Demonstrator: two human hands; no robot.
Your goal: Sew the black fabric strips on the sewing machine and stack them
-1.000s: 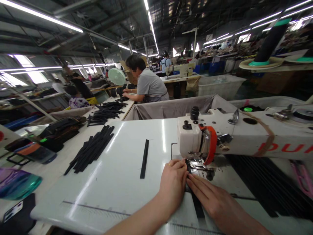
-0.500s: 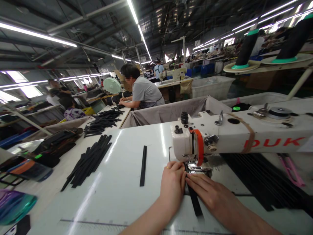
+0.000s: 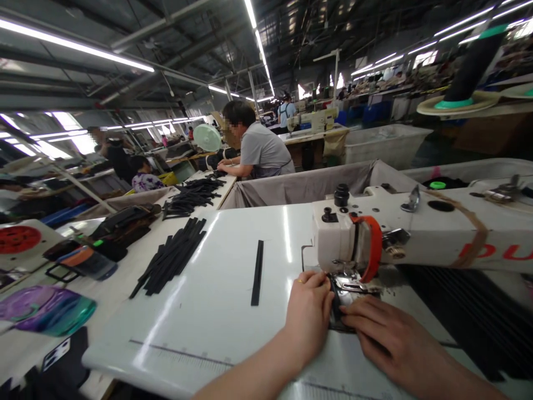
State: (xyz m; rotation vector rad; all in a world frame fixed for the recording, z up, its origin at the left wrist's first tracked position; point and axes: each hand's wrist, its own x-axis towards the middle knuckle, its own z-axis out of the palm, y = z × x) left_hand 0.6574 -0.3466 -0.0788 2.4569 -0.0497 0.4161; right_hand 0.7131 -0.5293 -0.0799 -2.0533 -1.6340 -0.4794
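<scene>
A white sewing machine [image 3: 338, 236] with an orange band stands on the pale table at the right. My left hand [image 3: 310, 305] is closed on the left edge of a black strip [image 3: 335, 311] beside the presser foot. On the strip's right side, the fingers of my right hand [image 3: 385, 330] are pressed together at its edge. The strip's far end is hidden at the foot. Another black strip [image 3: 257, 273] lies alone on the table, left of my hands.
A pile of black strips [image 3: 170, 256] lies at the left, with more strips [image 3: 195, 195] behind. A purple and teal container [image 3: 50, 308] and a phone [image 3: 62, 355] are at far left. A person in grey [image 3: 264, 145] leans over a table beyond the cloth-lined bin [image 3: 300, 186].
The view has turned left, so the machine and hands appear further right. The near end of the strip has moved up toward the foot, and less of it shows below my hands.
</scene>
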